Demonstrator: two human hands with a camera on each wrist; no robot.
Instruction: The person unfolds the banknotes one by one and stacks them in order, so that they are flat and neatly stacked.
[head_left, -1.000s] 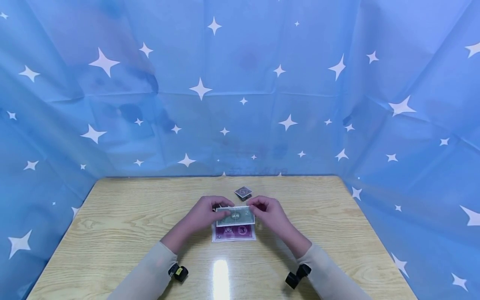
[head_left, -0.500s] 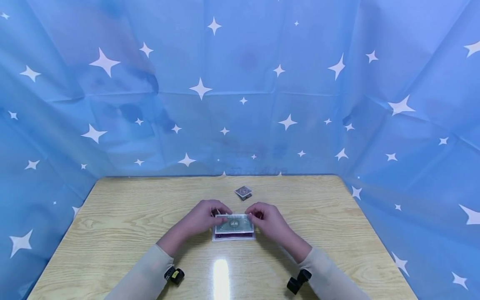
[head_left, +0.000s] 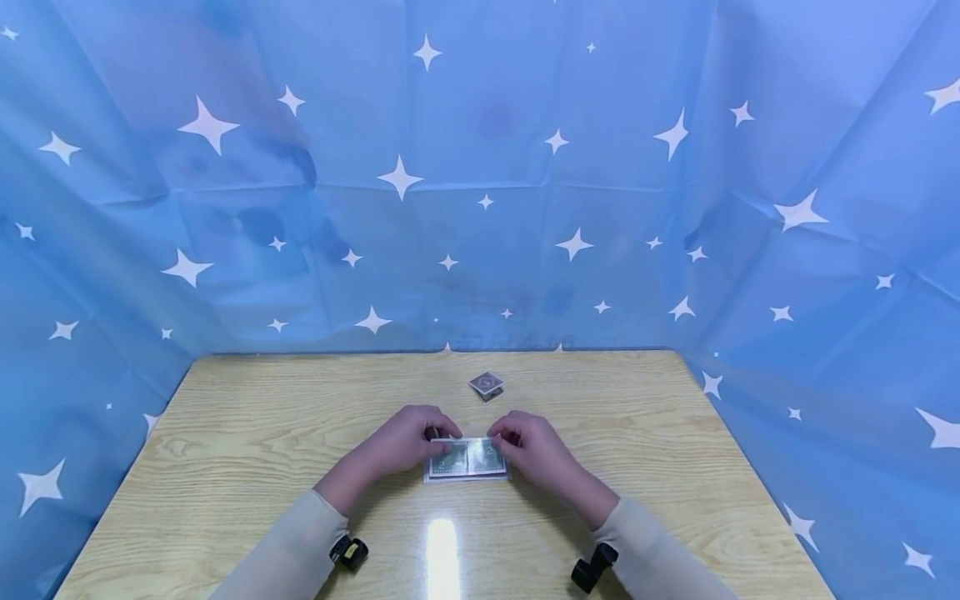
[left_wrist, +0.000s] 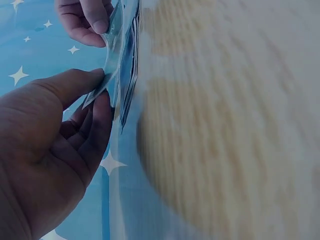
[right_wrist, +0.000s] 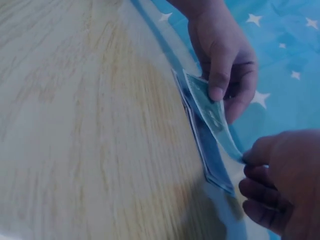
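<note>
A green banknote [head_left: 468,459] marked 2 hovers just over a small stack of notes [right_wrist: 212,160] on the table. My left hand [head_left: 405,440] pinches the left end of the green banknote between thumb and fingers. At the right end, my right hand [head_left: 531,443] pinches it near its far corner. The note bends slightly between the hands, as the right wrist view shows. It stands apart from the stack there, its near edge tilted toward the stack. Most of the stack's top is hidden under the note in the head view.
Behind the hands lies a small folded purple note [head_left: 487,384]. The wood-grain table [head_left: 262,433] reaches back to a blue curtain [head_left: 480,250] with white stars. A bright light reflection shows on the table in front of the stack.
Both hands have moved nearer and lower with the green banknote. It now covers the purple top of the stack, which showed below it earlier. The folded note has not moved.
</note>
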